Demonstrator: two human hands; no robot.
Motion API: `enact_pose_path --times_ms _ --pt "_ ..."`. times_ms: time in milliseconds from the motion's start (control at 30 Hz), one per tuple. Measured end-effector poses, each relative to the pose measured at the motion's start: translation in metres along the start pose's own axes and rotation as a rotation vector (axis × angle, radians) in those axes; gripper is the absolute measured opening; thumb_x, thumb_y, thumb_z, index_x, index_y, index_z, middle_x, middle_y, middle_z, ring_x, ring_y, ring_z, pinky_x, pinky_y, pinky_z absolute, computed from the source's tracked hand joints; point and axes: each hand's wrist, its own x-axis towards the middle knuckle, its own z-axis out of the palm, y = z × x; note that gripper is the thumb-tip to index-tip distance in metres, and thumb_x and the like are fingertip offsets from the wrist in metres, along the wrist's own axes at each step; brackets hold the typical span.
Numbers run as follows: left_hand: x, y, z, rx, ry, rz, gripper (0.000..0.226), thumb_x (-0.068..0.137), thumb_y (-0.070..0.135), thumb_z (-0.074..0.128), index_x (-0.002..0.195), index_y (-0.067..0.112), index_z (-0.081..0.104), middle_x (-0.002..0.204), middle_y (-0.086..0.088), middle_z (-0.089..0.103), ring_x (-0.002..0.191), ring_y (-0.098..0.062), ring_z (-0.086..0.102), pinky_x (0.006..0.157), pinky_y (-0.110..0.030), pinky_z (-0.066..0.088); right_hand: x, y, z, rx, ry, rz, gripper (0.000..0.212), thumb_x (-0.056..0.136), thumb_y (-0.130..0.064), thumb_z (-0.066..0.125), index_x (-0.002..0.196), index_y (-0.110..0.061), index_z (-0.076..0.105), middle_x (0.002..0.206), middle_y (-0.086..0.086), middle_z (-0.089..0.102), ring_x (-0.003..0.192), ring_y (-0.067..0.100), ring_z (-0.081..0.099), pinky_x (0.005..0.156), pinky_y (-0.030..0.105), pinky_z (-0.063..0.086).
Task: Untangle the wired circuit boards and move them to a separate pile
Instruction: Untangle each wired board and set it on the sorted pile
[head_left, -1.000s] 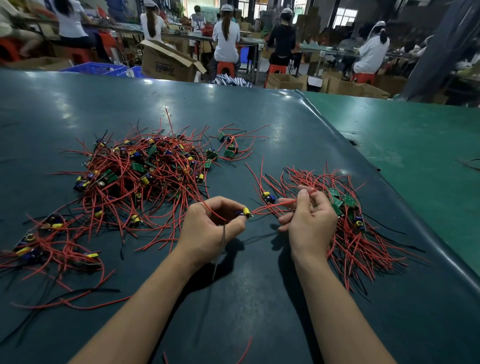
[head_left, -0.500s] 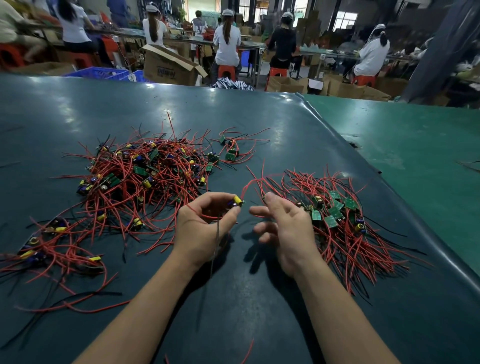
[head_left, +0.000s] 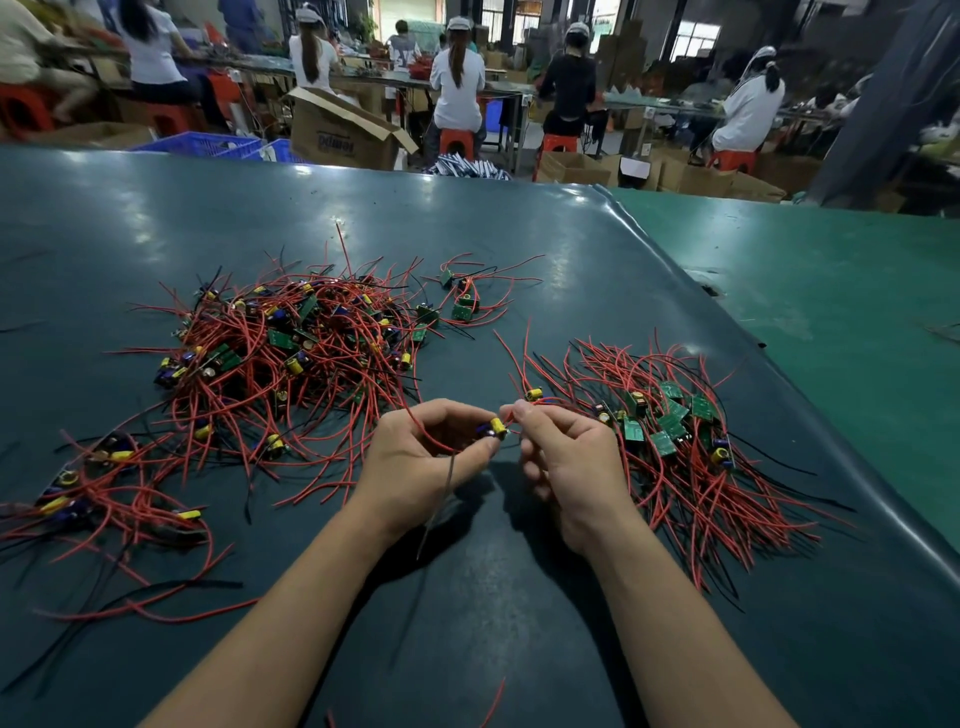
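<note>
Near centre of dark table (head_left: 467, 218): left hand (head_left: 415, 462) curled round small circuit board (head_left: 493, 428) with yellow part, red wire looping through the palm. Right hand (head_left: 566, 457) just beside, fingertips pinching red wire (head_left: 558, 401) at that board. Left: large tangled pile (head_left: 291, 353). Right: sorted pile (head_left: 675, 441), touching right hand. Far: seated workers (head_left: 457, 78), cardboard box (head_left: 337, 130).

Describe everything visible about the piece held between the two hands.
The held circuit board is small, mostly hidden by fingers; a yellow cylinder and a dark blue part show. Red wires run from it and a thin dark wire hangs below. The left hand grips it above the table, and the right hand pinches a red wire beside it.
</note>
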Motion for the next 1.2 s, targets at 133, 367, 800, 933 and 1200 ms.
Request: enact_pose_path --times_ms 133,367,800,933,1200 --pt "-0.001 -0.001 -0.001 -0.013 -0.011 -0.012 0.025 0.074 -0.011 0.077 0.080 0.013 0.075 0.075 -0.004 0.075 0.066 -0.008 0.065 0.064 -0.016 0.051 0.002 0.003 0.001 0.049 0.074 -0.048 0.021 0.088 -0.014 0.070 0.067 -0.013 0.072 0.044 -0.002 0.045 0.034 0.008 0.033 0.036 0.014 0.021" --pt "-0.003 0.001 0.000 0.031 -0.046 -0.008 0.022 0.075 -0.012 0.075 0.085 0.007 0.074 0.077 -0.005 0.075 0.066 -0.007 0.065 0.064 -0.017 0.050 0.002 0.003 -0.005 0.049 -0.008 -0.036 0.018 0.088 -0.019 0.070 0.089 -0.002 0.073 0.050 -0.004 0.051 0.036 0.006 0.037 0.034 0.013 0.025" --pt "-0.004 0.000 -0.001 -0.043 -0.002 -0.036 0.013 0.065 0.005 0.075 0.073 0.016 0.075 0.070 -0.002 0.074 0.062 -0.007 0.065 0.060 -0.015 0.049 0.007 -0.008 -0.013 0.215 0.398 -0.195 0.040 0.088 -0.008 0.070 0.049 -0.014 0.064 0.042 -0.006 0.043 0.034 0.006 0.035 0.034 0.016 0.025" --pt "-0.002 0.002 -0.001 -0.038 -0.017 -0.029 0.017 0.070 -0.006 0.076 0.076 0.009 0.073 0.065 0.003 0.072 0.057 -0.002 0.062 0.056 -0.012 0.046 0.007 -0.013 -0.017 0.263 0.487 -0.261 0.041 0.088 -0.009 0.070 0.049 -0.015 0.059 0.043 -0.006 0.044 0.035 0.006 0.036 0.034 0.016 0.025" --pt "0.006 0.005 -0.017 -0.295 0.159 -0.115 0.019 0.071 0.009 0.076 0.086 0.020 0.080 0.085 -0.003 0.074 0.070 -0.016 0.062 0.069 -0.020 0.051 0.008 -0.013 -0.021 0.285 0.411 -0.177 0.009 0.097 -0.018 0.058 0.089 -0.015 0.056 0.058 -0.001 0.055 0.038 0.008 0.045 0.034 0.018 0.033"
